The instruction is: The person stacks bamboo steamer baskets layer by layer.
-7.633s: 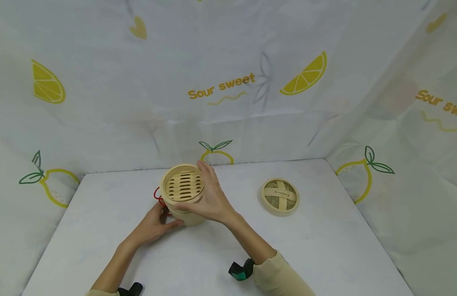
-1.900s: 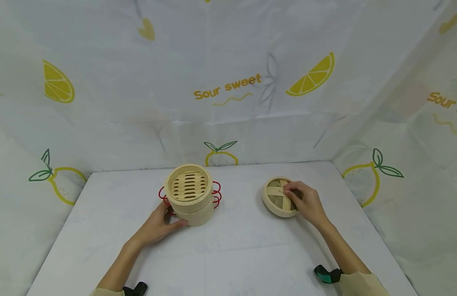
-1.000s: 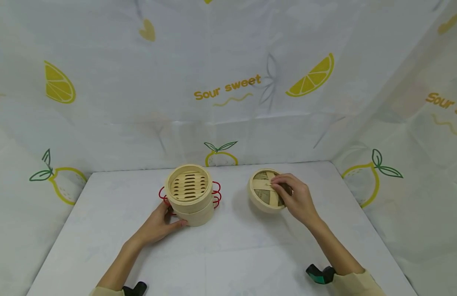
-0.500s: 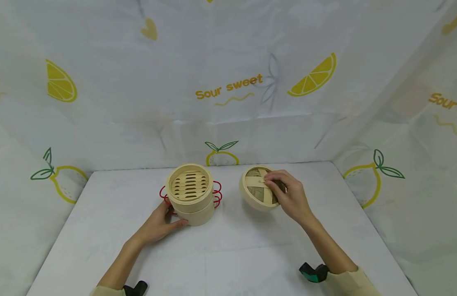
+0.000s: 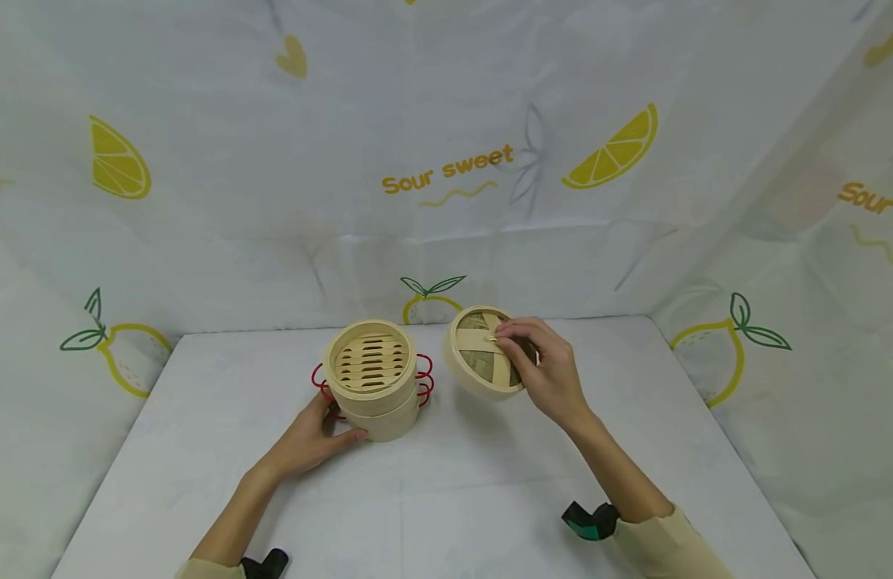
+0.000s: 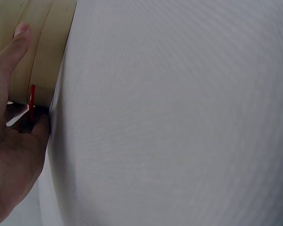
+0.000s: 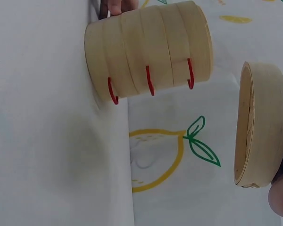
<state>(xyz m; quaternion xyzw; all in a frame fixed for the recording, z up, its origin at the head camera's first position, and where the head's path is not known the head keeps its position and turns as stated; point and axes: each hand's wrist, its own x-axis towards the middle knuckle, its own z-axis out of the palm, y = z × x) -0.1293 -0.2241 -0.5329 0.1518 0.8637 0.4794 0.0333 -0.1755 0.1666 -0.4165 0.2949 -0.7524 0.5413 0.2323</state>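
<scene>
A stacked bamboo steamer (image 5: 381,410) with red side handles stands on the table, left of centre in the head view. Slats show in its open top tier. My left hand (image 5: 301,442) grips the lower part of the stack, thumb at the front and fingers round the left side, partly hidden behind it. Pinched by its top strap, the round bamboo lid (image 5: 477,354) hangs from my right hand (image 5: 550,374) above the table, just right of the stack. In the right wrist view the lid (image 7: 264,125) is apart from the stack (image 7: 146,52).
The table (image 5: 446,515) has a white cover. Behind it and to the right hangs a white cloth (image 5: 330,265) printed with lemons. Black bands (image 5: 591,521) sit at both wrists.
My right hand has left the stack, taken the lid by its strap, lifted it off the table and carried it left towards the stack. My left hand has stayed at the steamer.
</scene>
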